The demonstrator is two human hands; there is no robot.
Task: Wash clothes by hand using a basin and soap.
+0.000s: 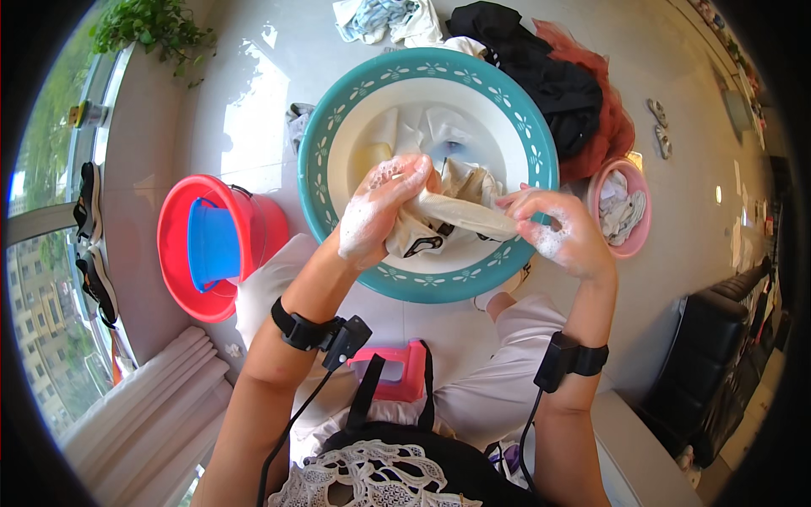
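A large teal-rimmed plastic basin (427, 290) holds cloudy water with pale cloth lying in it. Over its near side, a wet cream garment (466, 214) with black print is stretched between my hands. My left hand (389, 212), covered in suds, pinches one part of the cloth. At the other end, my right hand (551, 228) grips the garment's edge between thumb and fingers, with foam on the palm side. The garment's lower part hangs into the basin. A yellowish object (372, 155) sits in the water beyond my left hand; its kind is unclear.
A red bucket (269, 222) with a blue bucket (215, 246) inside stands at left. Black clothes (538, 76) and red tulle (618, 120) lie beyond the basin at right. A pink basin (643, 234) holds light clothes. A pink stool (412, 374) is between the legs.
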